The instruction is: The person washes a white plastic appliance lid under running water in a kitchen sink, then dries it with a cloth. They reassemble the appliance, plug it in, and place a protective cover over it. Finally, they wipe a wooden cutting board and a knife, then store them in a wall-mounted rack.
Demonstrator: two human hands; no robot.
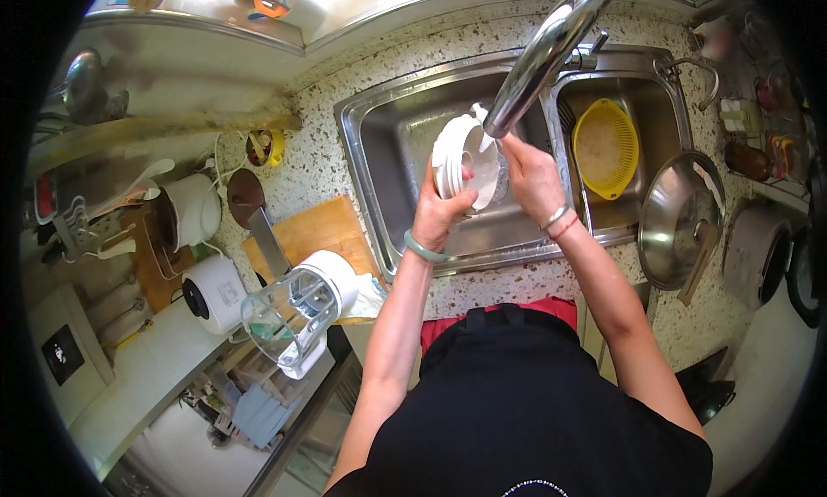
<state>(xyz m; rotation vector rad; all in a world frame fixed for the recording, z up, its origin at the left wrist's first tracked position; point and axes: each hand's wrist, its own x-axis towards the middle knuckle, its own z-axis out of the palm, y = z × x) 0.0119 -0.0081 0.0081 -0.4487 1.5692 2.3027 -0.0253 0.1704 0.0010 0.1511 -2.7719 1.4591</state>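
A white round plastic part [455, 157], with stepped rings on its outside and a hollow inner side, is tilted on its edge over the left sink basin [407, 144]. My left hand [438, 206] grips it, thumb across the near rim and the other fingers behind it. Just to its right, beside the end of the chrome tap [543, 53], is my right hand [536, 180]. The right fingers are curled and close together; whatever is in them is hidden. Clear water seems to lie or run below the tap.
A yellow colander [606, 149] sits in the right basin. Right of the sink lies a glass pot lid [685, 217]. On the left are a glass blender jug [293, 316], a wooden cutting board [314, 239], a cleaver [269, 239] and a white appliance [214, 292].
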